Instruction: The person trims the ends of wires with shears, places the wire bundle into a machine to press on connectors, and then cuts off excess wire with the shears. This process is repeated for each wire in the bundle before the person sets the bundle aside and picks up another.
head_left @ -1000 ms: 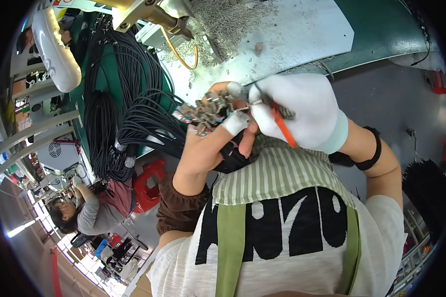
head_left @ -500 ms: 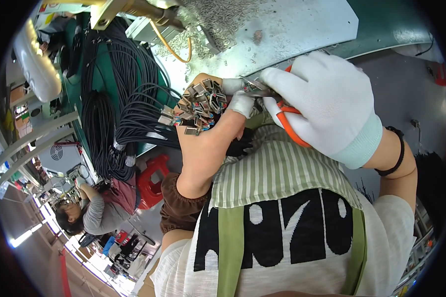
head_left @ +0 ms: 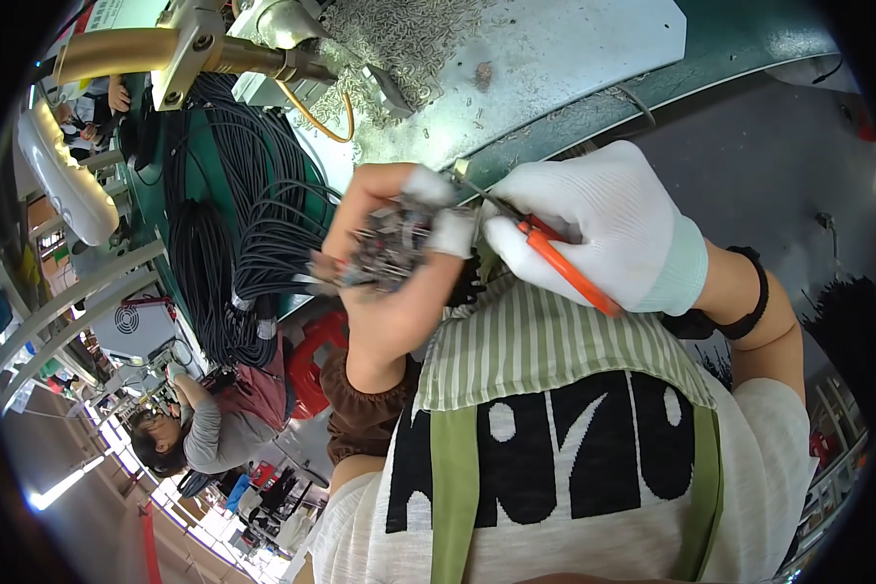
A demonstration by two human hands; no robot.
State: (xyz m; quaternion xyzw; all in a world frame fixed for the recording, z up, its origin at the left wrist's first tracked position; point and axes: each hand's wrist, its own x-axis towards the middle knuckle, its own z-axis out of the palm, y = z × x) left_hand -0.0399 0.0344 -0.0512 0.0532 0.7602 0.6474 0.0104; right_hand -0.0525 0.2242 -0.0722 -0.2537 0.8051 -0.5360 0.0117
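Note:
My left hand [head_left: 384, 316], with white coverings on its thumb and fingertip, is closed round a bunch of black cables. Their metal connectors [head_left: 389, 248] crowd together above the palm, blurred by motion. In its white knitted glove, my right hand [head_left: 603, 229] grips orange-handled pliers [head_left: 569, 271], fingers wrapped about the handles. The plier jaws point left, close to the fingertips of my left hand. Whether they touch a connector I cannot tell.
Coiled black cables [head_left: 204, 263] lie on the green bench left of my hands. Ahead, many small metal bits [head_left: 389, 49] are strewn over a white board [head_left: 594, 49] beside a brass-coloured machine arm [head_left: 127, 51]. A red stool [head_left: 313, 360] and another person [head_left: 214, 419] are at the left.
My right hand has closed further round the pliers, and the handles have come nearer each other. My left hand is moving with the connectors. The whole view has shifted slightly.

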